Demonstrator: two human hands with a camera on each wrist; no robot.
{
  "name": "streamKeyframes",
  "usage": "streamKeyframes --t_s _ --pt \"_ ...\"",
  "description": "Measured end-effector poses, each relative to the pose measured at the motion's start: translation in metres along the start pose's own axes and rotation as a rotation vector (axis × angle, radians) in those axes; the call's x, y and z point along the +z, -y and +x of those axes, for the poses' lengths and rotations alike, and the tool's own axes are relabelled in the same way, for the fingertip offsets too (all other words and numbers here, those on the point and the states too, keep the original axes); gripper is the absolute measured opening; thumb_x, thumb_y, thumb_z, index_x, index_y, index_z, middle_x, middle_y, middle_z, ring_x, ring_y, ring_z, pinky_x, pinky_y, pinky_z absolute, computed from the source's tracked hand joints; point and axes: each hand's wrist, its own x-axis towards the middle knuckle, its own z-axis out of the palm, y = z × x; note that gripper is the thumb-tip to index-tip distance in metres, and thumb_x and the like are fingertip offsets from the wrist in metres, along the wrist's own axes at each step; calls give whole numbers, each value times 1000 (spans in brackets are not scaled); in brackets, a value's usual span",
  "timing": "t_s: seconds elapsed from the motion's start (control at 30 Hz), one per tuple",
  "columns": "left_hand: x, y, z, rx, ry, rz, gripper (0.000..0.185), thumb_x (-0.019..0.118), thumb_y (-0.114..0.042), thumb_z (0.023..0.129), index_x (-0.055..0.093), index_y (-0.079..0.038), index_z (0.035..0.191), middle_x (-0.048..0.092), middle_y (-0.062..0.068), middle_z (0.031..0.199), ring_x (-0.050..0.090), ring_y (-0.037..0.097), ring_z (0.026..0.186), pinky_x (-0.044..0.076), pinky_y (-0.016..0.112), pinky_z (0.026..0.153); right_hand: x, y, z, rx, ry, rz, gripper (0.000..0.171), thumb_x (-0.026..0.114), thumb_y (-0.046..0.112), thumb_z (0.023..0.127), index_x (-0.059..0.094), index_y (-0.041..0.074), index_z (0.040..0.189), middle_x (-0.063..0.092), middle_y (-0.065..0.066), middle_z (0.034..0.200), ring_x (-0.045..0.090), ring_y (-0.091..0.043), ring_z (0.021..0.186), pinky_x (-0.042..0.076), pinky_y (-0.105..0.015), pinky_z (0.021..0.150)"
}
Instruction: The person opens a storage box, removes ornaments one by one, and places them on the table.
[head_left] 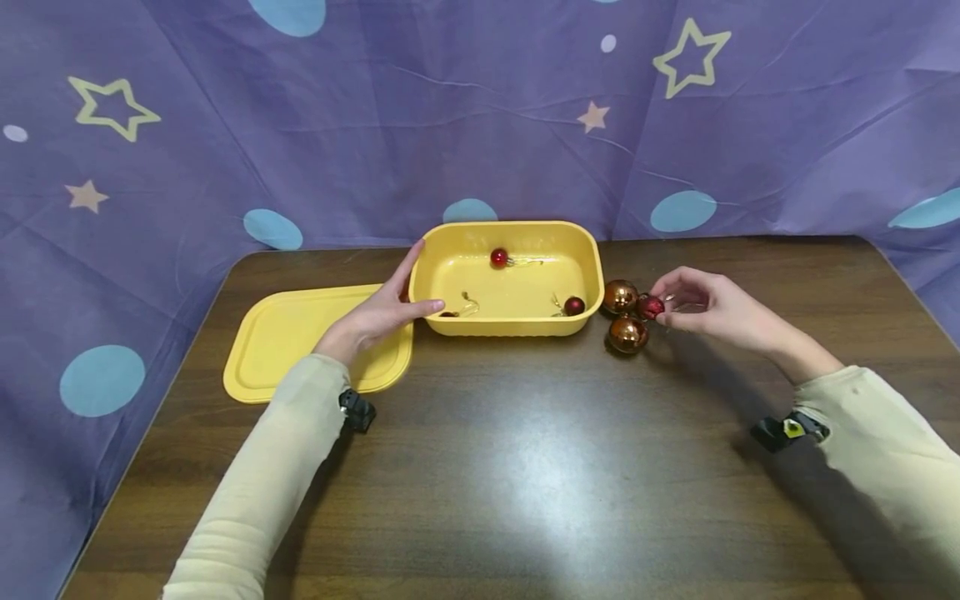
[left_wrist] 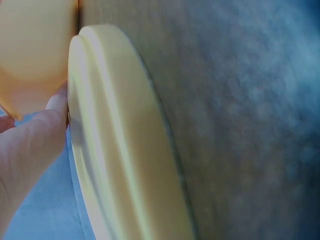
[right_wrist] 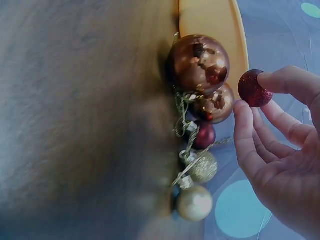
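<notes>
Two cream sleeves reaching up from the lower corners across a dark wooden table (head_left: 525, 467). At center left, left hand (head_left: 378, 312) flat and open, fingers straight against the near left corner of a yellow tub (head_left: 517, 321), beside its lid (head_left: 292, 333). At center right, right hand (head_left: 705, 307) pinching a red glitter bauble (right_wrist: 252, 88) between thumb and forefinger, just beside two copper baubles (head_left: 624, 315).
</notes>
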Motion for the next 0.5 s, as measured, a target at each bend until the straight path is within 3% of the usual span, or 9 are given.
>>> streamKeyframes --t_s 0.5 --pt "-1 0 0 -1 1 10 98 63 1 92 1 -43 154 -6 -1 160 26 24 138 31 33 109 10 -18 -19 -22 -72 -27 24 68 -5 85 63 -1 108 65 -13 98 62 -11 85 50 -18 72"
